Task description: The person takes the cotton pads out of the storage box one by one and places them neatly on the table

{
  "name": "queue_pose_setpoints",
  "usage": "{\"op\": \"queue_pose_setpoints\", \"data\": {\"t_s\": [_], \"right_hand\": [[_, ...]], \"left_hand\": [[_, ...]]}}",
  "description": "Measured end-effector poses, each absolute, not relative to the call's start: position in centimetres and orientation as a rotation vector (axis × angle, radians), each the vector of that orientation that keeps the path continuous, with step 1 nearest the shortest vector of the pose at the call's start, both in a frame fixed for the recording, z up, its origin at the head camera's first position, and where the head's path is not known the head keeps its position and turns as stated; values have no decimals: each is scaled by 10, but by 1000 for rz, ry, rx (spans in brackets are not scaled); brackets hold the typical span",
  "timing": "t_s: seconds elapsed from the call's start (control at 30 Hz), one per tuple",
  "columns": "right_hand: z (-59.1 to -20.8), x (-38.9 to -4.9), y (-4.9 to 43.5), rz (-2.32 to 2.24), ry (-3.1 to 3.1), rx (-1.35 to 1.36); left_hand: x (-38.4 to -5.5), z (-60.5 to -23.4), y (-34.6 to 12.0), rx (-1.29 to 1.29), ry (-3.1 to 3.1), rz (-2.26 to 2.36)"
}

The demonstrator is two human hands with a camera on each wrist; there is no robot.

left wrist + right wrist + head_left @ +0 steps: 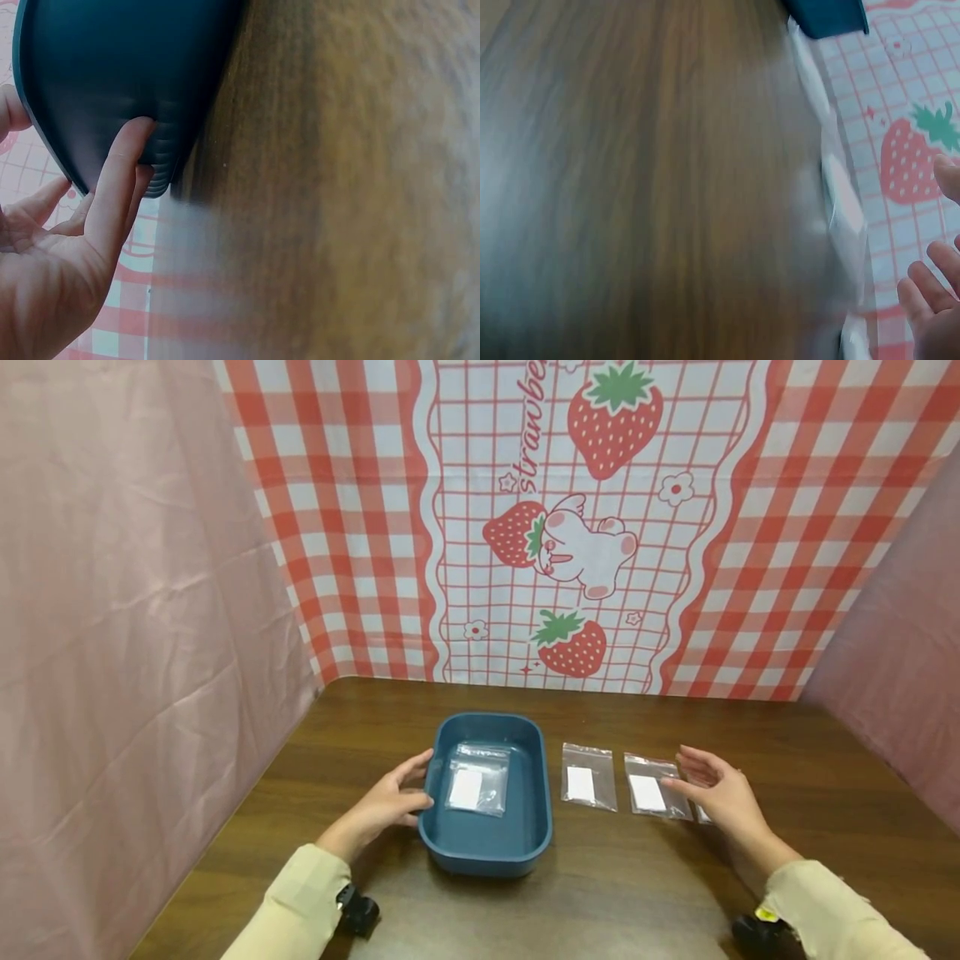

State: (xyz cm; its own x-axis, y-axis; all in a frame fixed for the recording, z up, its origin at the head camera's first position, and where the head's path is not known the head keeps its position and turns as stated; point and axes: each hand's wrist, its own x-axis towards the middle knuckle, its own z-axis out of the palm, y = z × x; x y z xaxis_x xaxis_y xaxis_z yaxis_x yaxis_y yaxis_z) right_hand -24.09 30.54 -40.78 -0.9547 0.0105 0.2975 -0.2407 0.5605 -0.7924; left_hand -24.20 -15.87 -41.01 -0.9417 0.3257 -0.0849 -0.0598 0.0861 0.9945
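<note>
Clear bag (pixel 652 788) lies on table (pixel 615 893), just under right hand's thumb side, right of blue bin (pixel 483 864). Right hand (pixel 723 792) hovers, fingers loosely bent, thumb apart, holding nothing. Left hand (pixel 390 797) touches bin's left side, fingers spread, fairly straight. Bag's flat, zip-top, white insert (pixel 646 794) inside.

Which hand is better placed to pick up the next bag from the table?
Probably the right hand: its fingers are apart and hold nothing visible, and it hovers close to the bags right of the blue tray. The left hand touches the tray's opposite side, farther from them.
</note>
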Motion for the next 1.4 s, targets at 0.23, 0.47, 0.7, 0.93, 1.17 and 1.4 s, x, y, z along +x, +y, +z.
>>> {"op": "queue_pose_setpoints", "data": {"t_s": [0.23,0.47,0.7,0.93,1.17,1.4], "right_hand": [[-407,-248,279,1498,-2463,232],[-404,-252,250,1602,-2419,254],[-398,-260,227,1617,-2424,259],[-392,-269,201,1693,-2389,291],[-389,-276,177,1785,-2355,330],[-381,-283,157,1817,-2392,323]], "left_hand": [[-243,-412,-158,274,2076,1935],[-243,-412,-157,243,2101,1912],[-242,-411,-158,258,2087,1928],[-243,-412,-158,263,2075,1941],[-244,-412,-159,247,2090,1928],[-244,-411,-160,272,2079,1943]]}}
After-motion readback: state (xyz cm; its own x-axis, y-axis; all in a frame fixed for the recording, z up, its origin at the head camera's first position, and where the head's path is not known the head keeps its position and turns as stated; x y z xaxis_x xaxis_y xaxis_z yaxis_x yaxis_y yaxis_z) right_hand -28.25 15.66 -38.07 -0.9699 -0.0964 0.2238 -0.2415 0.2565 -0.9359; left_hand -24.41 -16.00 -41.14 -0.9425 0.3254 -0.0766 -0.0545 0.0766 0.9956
